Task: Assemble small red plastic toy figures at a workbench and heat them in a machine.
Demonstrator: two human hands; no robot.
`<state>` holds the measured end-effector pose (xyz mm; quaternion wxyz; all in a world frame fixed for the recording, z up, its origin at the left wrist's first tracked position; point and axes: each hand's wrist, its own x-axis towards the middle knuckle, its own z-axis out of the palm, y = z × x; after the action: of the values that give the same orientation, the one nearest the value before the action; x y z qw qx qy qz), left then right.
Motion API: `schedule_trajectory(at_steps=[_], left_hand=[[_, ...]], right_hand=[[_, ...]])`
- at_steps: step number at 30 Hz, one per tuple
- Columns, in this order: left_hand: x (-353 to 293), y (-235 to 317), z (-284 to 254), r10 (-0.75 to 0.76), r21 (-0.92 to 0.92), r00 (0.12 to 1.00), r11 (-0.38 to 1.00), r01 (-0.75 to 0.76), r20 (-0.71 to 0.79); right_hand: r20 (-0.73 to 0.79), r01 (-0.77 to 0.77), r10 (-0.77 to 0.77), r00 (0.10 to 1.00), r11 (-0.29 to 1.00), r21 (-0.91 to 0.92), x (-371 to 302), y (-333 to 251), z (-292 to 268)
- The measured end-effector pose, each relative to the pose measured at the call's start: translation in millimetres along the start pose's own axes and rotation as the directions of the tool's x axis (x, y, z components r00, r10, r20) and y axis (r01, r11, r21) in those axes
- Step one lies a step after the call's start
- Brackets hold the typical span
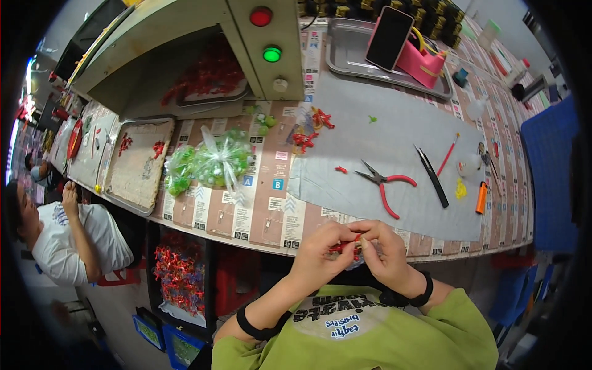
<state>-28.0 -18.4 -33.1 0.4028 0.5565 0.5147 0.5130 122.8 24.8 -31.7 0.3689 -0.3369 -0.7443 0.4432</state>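
Just over the table's front edge, my left hand (325,245) and my right hand (386,256) meet with fingertips pinched together. Between them is a small red plastic piece (338,248), mostly covered by my fingers, so its full shape is hidden. Ahead of my hands, red-handled pliers (385,180) lie with jaws apart on a grey mat (345,135). Black tweezers (433,179) and a thin red brush (449,155) rest to their right. A tiny red bit (341,169) and a pile of red plastic pieces (305,140) lie left of the pliers.
Bags of green pieces (216,157) and a pale tray (139,161) sit to the left, below a machine (271,74) with lit buttons. At the back right, a metal tray (351,55) holds a phone (390,38) and pink tape dispenser (420,65). A person (83,231) sits at left.
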Motion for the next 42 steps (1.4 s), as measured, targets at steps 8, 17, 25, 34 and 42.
schedule_trajectory(at_steps=[8,17,25,34,42], left_hand=[[-13,16,-9,-0.038,0.070,0.996,0.997,0.044,-0.079],[-17,20,-8,-0.056,0.089,0.993,0.994,0.066,-0.105],[-19,20,-8,-0.013,0.124,0.993,0.992,0.028,-0.115],[-20,20,-7,-0.027,0.114,0.992,0.993,0.041,-0.121],[-20,19,-7,-0.021,0.121,0.993,0.992,0.036,-0.120]], right_hand=[[0.070,0.062,-0.064,0.996,0.998,0.029,5,-10,6],[0.087,0.077,-0.083,0.993,0.994,0.072,5,-13,6],[0.081,0.087,-0.096,0.992,0.991,0.100,3,-12,9],[0.148,0.048,-0.062,0.987,0.994,0.093,2,-15,4],[0.157,0.053,-0.065,0.985,0.996,0.078,3,-14,5]])
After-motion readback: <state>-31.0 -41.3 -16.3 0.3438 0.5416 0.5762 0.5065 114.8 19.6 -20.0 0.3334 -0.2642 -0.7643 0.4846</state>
